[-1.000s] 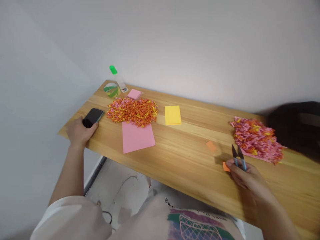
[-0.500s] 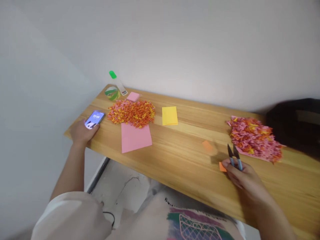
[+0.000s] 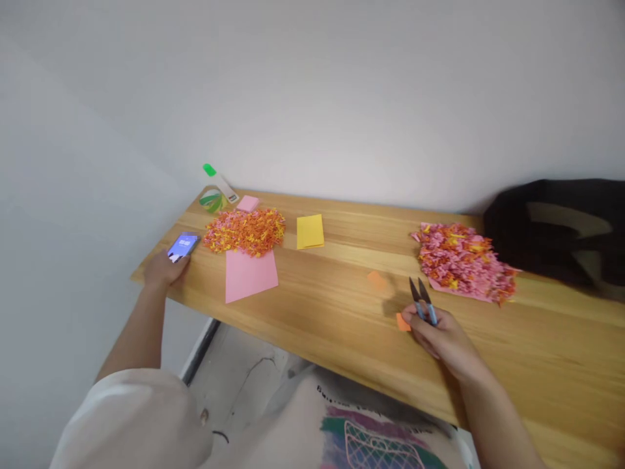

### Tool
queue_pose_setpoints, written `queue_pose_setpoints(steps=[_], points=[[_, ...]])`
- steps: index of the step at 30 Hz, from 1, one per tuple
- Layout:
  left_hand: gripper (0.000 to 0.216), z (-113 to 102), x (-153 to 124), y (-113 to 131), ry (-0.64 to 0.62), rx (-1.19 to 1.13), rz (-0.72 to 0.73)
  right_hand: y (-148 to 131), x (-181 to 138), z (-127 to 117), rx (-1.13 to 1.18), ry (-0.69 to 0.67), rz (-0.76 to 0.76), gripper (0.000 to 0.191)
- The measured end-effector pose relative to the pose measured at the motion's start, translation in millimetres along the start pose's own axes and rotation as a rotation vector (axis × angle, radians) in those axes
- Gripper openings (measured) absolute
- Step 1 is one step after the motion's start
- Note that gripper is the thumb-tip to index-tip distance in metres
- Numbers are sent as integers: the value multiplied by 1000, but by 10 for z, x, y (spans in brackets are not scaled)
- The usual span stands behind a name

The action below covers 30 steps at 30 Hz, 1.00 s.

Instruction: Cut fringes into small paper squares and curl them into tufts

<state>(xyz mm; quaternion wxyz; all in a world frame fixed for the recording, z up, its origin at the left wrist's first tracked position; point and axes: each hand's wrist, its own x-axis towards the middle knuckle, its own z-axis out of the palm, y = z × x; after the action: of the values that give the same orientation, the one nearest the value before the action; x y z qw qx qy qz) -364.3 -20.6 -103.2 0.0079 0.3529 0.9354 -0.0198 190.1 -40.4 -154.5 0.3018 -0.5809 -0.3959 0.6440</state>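
My left hand [image 3: 163, 268] rests at the table's left end and holds a phone [image 3: 183, 246] whose screen is lit. My right hand [image 3: 439, 335] is closed around small blue-handled snips [image 3: 422, 299], blades pointing away from me. A small orange paper scrap [image 3: 402, 322] lies just left of that hand, and another orange scrap [image 3: 376, 279] lies a little farther out. A heap of orange, yellow and pink paper bits [image 3: 245, 230] sits beside the phone, with a pink sheet [image 3: 250, 275] in front of it.
On the wooden table [image 3: 332, 312] a yellow note pad [image 3: 310, 231] lies mid-table. A second heap of paper bits [image 3: 461, 259] lies at the right, next to a black bag [image 3: 561, 228]. A green-capped glue bottle [image 3: 219, 182], tape roll [image 3: 211, 199] and pink pad [image 3: 247, 203] sit at the far left corner.
The phone's screen went from dark to lit under my left hand. The view has shifted, so everything sits further left. My right hand keeps its hold on the snips.
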Motion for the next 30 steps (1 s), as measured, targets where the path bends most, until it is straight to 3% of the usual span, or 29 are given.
queue_pose_setpoints(steps=[3, 6, 11, 15, 18, 21, 23, 25, 26, 28, 30], points=[[40, -46, -95, 179, 72, 1, -29, -6, -5, 13, 64, 1, -26, 44], [52, -131, -260, 508, 194, -27, 55, -35, -21, 44, 147, 38, -49, 40], [57, -199, -736, 1163, 285, -141, 515, -96, -28, 64, 255, 115, -76, 38], [37, -18, -1360, 1499, 165, -221, 893, -86, -14, 44, 287, 127, -79, 38], [22, 191, -2057, 1712, 61, -334, 1165, -69, -4, 45, 296, 129, -87, 37], [7, 362, -2804, 1957, -49, -574, 1309, -63, -5, 54, 272, 131, -98, 36], [14, 429, -3124, 2089, -147, -644, 1391, -55, -9, 49, 231, 124, -104, 36], [17, 454, -3149, 2141, -165, -638, 1406, -33, -16, 31, 176, 111, -106, 37], [16, 451, -3035, 2117, -143, -623, 1367, -17, -22, 19, 147, 103, -105, 38], [11, 419, -2592, 1933, -42, -582, 1156, 15, -36, -8, 88, 90, -97, 43], [15, 357, -1996, 1545, 121, -520, 811, 35, -51, -31, 37, 77, -91, 49]])
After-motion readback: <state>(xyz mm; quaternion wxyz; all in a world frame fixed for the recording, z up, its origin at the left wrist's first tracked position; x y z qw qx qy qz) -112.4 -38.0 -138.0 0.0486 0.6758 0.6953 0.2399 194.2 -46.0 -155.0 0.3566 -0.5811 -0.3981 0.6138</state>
